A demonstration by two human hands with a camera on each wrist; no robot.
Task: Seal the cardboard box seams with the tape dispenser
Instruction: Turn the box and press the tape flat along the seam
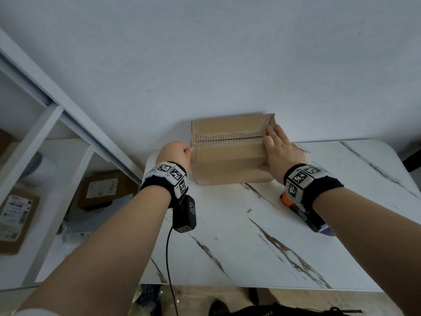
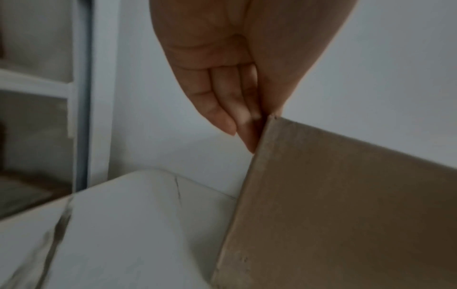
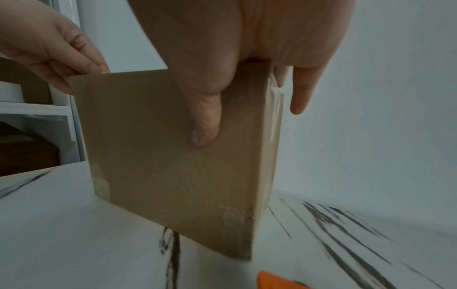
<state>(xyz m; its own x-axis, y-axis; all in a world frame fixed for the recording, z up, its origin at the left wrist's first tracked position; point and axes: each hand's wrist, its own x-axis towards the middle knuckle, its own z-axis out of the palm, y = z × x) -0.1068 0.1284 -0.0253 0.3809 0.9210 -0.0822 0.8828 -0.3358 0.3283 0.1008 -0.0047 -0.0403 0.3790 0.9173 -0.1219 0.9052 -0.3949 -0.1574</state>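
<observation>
A brown cardboard box (image 1: 227,165) stands on the marble table (image 1: 250,247) against the wall, tilted a little off the tabletop in the right wrist view (image 3: 160,156). A patterned tape strip (image 1: 227,139) runs along its top seam. My left hand (image 1: 177,151) holds the box's top left edge, fingers lying down its left side (image 2: 232,101). My right hand (image 1: 280,151) grips the top right corner, thumb (image 3: 205,117) on the front face, fingers over the top and right side. The orange and blue tape dispenser (image 1: 303,213) lies on the table under my right wrist.
The wall stands directly behind the box. A white shelf unit (image 1: 34,156) with labelled parcels (image 1: 98,190) stands to the left of the table. A black cable (image 1: 168,258) hangs from my left wrist over the table's front edge.
</observation>
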